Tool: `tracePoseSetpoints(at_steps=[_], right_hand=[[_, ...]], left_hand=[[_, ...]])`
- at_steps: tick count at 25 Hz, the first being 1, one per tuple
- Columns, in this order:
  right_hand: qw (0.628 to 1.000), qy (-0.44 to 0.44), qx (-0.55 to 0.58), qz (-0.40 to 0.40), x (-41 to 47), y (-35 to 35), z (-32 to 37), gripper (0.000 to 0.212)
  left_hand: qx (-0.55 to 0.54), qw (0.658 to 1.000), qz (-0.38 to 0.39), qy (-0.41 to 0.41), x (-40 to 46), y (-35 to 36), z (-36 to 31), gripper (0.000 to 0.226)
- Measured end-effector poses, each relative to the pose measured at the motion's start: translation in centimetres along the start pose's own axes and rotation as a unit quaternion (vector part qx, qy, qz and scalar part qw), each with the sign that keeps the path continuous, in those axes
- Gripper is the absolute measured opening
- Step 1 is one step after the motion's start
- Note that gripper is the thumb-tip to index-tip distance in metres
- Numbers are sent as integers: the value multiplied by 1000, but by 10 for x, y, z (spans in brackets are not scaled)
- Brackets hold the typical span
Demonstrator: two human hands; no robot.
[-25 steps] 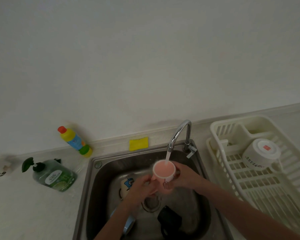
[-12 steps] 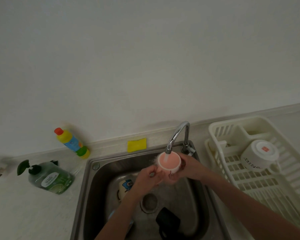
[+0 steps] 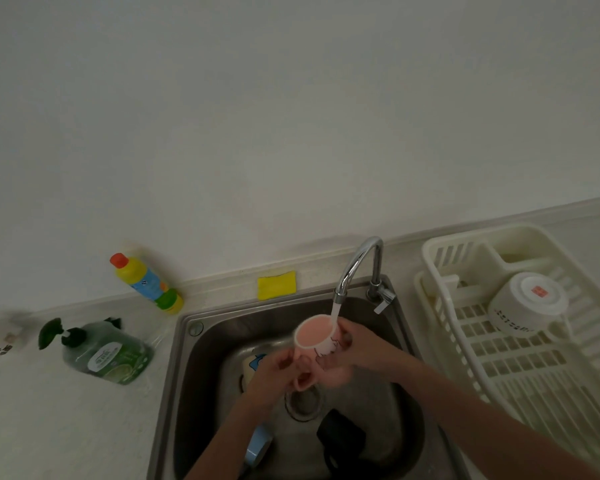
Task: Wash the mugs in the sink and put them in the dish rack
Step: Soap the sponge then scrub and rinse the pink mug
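Since the earlier frame the pink mug (image 3: pixel 315 341) has been lowered a little, so that a short stream from the tap (image 3: pixel 357 268) is seen falling inside its far rim. It is held over the sink (image 3: pixel 201 358), grasped by the left hand (image 3: pixel 274 375) near the handle and by the right hand (image 3: pixel 354 348) round its right side. The mug stands nearly upright, mouth up and leaning slightly left, long axis near vertical. For a good rinse, it should be turned slowly under the stream, then tipped out before being carried right to the dish rack (image 3: pixel 440 251).
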State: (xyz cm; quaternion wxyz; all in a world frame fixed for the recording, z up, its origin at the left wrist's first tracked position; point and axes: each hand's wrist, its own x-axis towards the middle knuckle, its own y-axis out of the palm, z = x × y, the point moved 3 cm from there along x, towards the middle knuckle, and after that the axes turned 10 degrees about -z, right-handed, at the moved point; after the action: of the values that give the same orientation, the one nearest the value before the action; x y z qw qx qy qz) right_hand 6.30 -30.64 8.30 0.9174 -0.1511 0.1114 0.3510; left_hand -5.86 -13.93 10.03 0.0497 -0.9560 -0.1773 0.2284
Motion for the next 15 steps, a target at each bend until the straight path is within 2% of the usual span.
tracePoseSetpoints(at_steps=[3, 5, 8, 11, 15], right_hand=[[1000, 7, 3, 12, 9, -3, 13, 77], [1000, -5, 12, 6, 11, -10, 21, 71], [1000, -11, 23, -2, 6, -27, 21, 68], [999, -16, 30, -23, -4, -42, 9, 82], [998, -26, 10, -55, -14, -56, -10, 87]], left_hand=[[-94, 995, -12, -39, 4, 0, -5, 27], [-89, 995, -14, -32, 8, 2, -11, 28], [13, 999, -25, 16, 14, 11, -25, 19], [130, 988, -17, 86, 24, 27, -32, 12], [183, 976, 7, 117, 33, 46, -31, 11]])
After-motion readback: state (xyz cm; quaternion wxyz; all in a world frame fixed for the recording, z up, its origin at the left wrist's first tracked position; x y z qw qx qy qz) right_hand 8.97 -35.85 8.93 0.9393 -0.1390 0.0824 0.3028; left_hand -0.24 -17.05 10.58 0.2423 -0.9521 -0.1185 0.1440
